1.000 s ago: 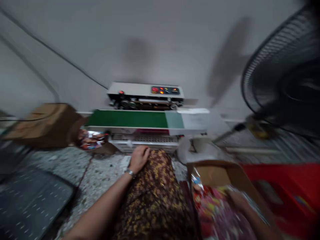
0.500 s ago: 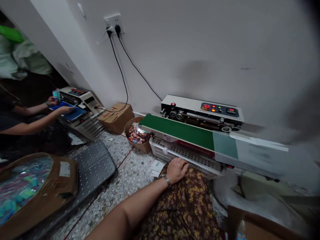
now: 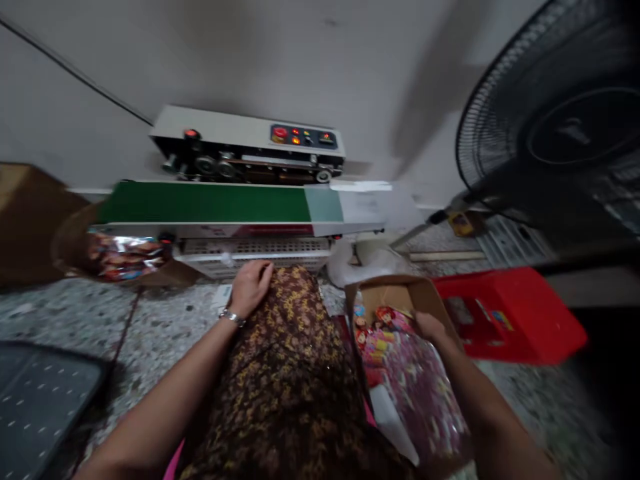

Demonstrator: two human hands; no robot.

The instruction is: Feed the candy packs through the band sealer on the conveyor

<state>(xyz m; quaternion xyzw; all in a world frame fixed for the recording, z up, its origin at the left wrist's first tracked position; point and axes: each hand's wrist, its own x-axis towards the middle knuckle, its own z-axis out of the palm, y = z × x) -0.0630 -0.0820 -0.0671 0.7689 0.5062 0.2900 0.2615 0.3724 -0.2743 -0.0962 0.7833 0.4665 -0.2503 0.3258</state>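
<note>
Two bare hands are in view, and they are well apart. Left hand (image 3: 250,288) lies flat on the knee, over the brown patterned fabric (image 3: 290,360), fingers loosely spread, its grip holding nothing; a metal watch (image 3: 231,317) sits at the wrist. Over on the other side, the right hand (image 3: 430,327) is down in the open cardboard box (image 3: 395,297) on the floor, resting on the colourful packets (image 3: 385,333) piled inside. Whether that grip is closed on a packet or just lying on them, I cannot tell; the picture is too blurred. Straight ahead, against the wall, stands the sealing machine (image 3: 250,143) with its green conveyor belt (image 3: 205,202), red lights glowing on the control panel. At the belt's left end sits a round container (image 3: 125,253) filled with shiny sealed packets. Right of the box lies a red crate (image 3: 505,313), and above it looms a black fan (image 3: 555,127). Speckled floor (image 3: 165,327) all around.
</note>
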